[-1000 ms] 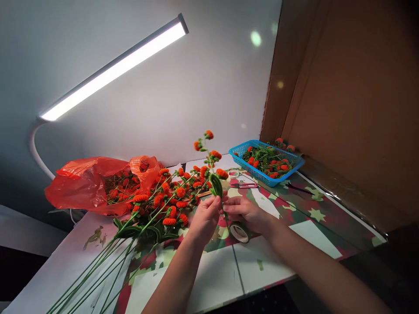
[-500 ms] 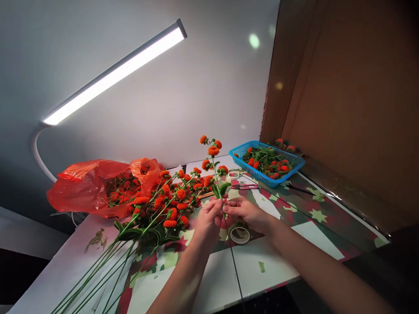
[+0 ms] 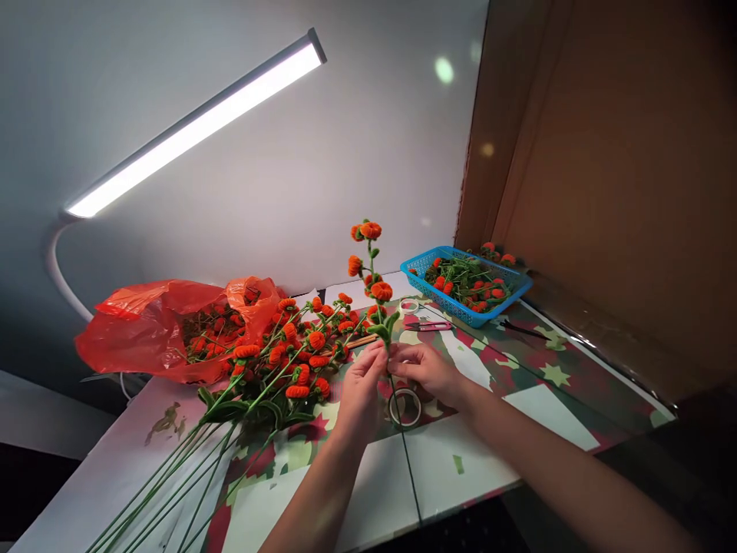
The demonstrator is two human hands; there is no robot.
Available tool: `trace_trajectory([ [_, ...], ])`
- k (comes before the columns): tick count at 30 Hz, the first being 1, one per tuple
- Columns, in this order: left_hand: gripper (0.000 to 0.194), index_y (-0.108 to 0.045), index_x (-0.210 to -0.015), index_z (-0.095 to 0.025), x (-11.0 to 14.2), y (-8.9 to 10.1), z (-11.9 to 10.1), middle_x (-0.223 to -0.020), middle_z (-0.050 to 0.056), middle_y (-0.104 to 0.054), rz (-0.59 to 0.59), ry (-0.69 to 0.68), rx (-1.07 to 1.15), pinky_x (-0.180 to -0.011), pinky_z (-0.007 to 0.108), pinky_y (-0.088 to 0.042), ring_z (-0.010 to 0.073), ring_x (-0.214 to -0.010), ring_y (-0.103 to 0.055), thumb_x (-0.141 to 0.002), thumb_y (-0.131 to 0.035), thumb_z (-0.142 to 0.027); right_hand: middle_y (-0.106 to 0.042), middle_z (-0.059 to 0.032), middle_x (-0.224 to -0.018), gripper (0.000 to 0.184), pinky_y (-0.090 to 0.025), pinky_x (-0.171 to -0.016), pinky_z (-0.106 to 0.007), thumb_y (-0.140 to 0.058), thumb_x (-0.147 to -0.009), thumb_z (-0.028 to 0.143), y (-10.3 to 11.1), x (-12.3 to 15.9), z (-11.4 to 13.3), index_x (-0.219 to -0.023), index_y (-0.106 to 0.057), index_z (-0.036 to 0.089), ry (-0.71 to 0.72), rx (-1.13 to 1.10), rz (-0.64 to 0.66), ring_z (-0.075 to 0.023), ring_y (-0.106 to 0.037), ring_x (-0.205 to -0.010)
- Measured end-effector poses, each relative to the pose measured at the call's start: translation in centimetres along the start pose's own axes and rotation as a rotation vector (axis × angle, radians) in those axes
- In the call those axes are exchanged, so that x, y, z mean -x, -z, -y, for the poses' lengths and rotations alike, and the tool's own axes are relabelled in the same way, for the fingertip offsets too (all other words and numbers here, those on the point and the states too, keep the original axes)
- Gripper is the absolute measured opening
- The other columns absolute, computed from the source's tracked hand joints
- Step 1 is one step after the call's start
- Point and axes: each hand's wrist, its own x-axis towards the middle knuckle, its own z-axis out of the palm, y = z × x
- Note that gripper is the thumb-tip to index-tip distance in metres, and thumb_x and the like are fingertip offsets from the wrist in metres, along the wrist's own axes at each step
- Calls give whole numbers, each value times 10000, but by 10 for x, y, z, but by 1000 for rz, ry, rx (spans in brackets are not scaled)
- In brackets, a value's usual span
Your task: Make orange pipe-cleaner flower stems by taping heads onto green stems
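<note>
Both my hands pinch the upright stem of an orange artificial flower [image 3: 381,291], just under its fuzzy green leaves. My left hand [image 3: 367,376] closes on the stem from the left, and my right hand [image 3: 424,370] grips it from the right at the same height. The bare dark lower stem [image 3: 410,457] runs down toward the table's front edge. Behind the stem lies a roll of tape [image 3: 405,408]. Left of my hands rests a pile of finished flower stems [image 3: 300,375] with orange heads, their long green stems pointing to the front left.
An orange plastic bag [image 3: 150,319] of flower heads sits at the left. A blue basket [image 3: 494,313] with more flowers stands at the back right. Pink thread snips [image 3: 427,326] and a smaller tape roll [image 3: 408,306] lie behind my hands. A lit lamp [image 3: 199,127] hangs above.
The flower stem has turned in my fingers, so its orange heads and leaves face differently. The tape roll appears shifted left and more face-on. Both hands still grip the stem.
</note>
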Motion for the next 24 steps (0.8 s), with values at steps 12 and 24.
trace_trajectory([
  [12, 251, -738, -756, -151, 4, 0, -13, -740, 60, -701, 127, 225, 153, -638, 232, -471, 148, -698, -626, -582, -788, -325, -620, -25, -688, 340, -435, -642, -268, -686, -720, 455, 1, 6, -8, -773, -684, 119, -110, -175, 159, -122, -558, -651],
  [24, 208, -745, -780, -154, 1, 7, -10, -867, 62, -647, 170, 12, -129, -813, 275, -416, 188, -893, -573, -687, -725, -339, -564, -3, -585, 325, -396, -552, -246, -728, -661, 428, -3, 5, -6, -641, -644, 114, -54, -117, 36, -106, -512, -559],
])
